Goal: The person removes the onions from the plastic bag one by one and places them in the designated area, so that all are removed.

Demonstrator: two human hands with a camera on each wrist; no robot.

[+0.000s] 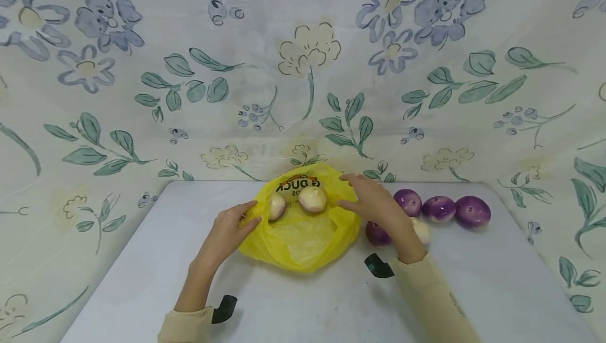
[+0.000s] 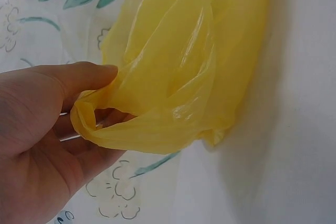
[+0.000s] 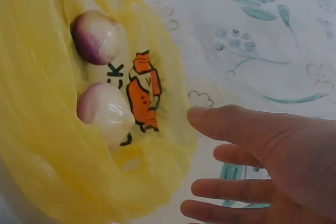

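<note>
A yellow plastic bag lies on the white table with its mouth spread wide. Inside it are two purple-and-white turnips, one near the middle and another at the left. My left hand holds the bag's left edge; in the left wrist view its thumb lies over the plastic and the fingers sit behind it. At the bag's right side is my right hand, its fingers extended and apart. The right wrist view shows that hand holding nothing, beside the bag's rim.
Right of the bag, several more turnips stand on the table: dark purple ones toward the back and a pale one partly behind my right wrist. A floral cloth hangs behind the table's back edge.
</note>
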